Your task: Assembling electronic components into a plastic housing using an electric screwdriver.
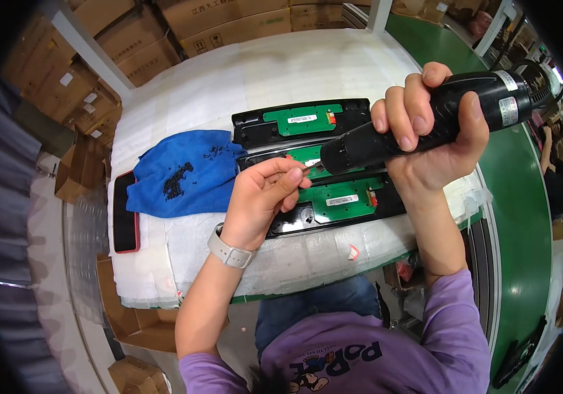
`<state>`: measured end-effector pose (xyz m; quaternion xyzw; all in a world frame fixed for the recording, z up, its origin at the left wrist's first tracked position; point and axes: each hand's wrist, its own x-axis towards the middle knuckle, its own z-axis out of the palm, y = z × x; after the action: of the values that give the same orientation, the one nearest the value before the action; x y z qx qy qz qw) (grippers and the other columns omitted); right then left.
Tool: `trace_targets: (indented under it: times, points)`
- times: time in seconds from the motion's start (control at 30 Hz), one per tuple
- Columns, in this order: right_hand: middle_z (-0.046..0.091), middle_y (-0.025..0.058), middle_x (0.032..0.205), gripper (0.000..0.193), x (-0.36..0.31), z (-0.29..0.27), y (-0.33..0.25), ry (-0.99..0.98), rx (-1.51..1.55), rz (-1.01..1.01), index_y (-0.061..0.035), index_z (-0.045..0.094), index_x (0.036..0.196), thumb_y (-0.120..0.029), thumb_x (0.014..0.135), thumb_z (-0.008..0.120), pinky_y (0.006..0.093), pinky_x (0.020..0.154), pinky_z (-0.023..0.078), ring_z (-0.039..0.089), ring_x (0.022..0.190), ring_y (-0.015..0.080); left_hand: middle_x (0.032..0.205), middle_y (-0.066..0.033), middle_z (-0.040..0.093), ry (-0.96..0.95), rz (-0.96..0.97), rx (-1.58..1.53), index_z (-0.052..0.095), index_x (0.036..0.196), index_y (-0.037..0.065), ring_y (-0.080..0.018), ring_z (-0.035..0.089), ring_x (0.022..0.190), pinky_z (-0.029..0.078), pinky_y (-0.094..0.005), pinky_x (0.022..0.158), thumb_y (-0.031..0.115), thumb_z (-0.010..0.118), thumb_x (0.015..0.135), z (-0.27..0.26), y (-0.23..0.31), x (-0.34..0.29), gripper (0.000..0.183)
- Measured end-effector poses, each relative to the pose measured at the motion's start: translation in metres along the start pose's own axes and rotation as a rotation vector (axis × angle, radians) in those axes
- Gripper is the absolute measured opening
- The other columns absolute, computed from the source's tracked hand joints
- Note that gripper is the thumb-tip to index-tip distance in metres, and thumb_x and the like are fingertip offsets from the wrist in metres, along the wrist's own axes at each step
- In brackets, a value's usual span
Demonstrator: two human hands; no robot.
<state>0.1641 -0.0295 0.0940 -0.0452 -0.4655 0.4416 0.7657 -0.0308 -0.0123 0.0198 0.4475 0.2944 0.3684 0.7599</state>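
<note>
While the right hand point(432, 161) wraps the power screwdriver point(365, 146) over the circuit boards point(324, 126) on the tabletop point(294, 69), the left hand point(262, 196) pinches the end of its thin bit point(312, 168), presumably steadying it, and the cloth point(219, 184) likely stops the tiny black pieces point(175, 182) rolling.

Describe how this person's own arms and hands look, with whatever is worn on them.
The left hand and right hand are both ungloved. The left wrist wears a watch with a light grey strap; nothing shows on the right one. The forearms are uncovered up to short purple sleeves, which look plain where visible.
</note>
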Motion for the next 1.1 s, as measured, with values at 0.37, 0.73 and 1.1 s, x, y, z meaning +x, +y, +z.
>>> trace_targets:
  times: [0.37, 0.73, 1.1]
  points:
    - [0.046, 0.002, 0.058, 0.038, -0.004, 0.003, 0.001, -0.124, -0.014, -0.023, -0.0035, 0.049, 0.101, -0.038, 0.088, 0.04, 0.033, 0.053, 0.04, 0.042, 0.044, 0.0133, 0.073, -0.0072, 0.063, -0.05, -0.015, -0.083, 0.062, 0.092, -0.003, -0.006, 0.043, 0.049, 0.034, -0.018, 0.046, 0.012, 0.063, 0.084, -0.005, 0.002, -0.001, 0.017]
    - [0.044, 0.0035, 0.053, 0.025, 0.003, 0.014, 0.015, 0.016, -0.098, 0.271, -0.0006, 0.05, 0.09, -0.025, 0.084, 0.052, 0.0285, 0.044, 0.038, 0.042, 0.04, 0.0137, 0.064, -0.0019, 0.059, 0.21, 0.124, 0.419, 0.065, 0.084, -0.004, -0.0024, 0.041, 0.048, 0.031, -0.0169, 0.043, 0.01, 0.06, 0.084, -0.016, 0.008, -0.001, 0.014]
    - [0.041, 0.0039, 0.051, 0.024, -0.006, 0.031, 0.046, -0.123, -0.465, 0.373, 0.0017, 0.045, 0.086, -0.02, 0.08, 0.054, 0.0256, 0.038, 0.033, 0.039, 0.038, 0.0124, 0.072, -0.0005, 0.056, 0.164, 0.121, 0.225, 0.061, 0.092, -0.001, -0.0028, 0.038, 0.051, 0.028, -0.0158, 0.047, 0.018, 0.052, 0.091, -0.02, 0.002, 0.002, 0.021]
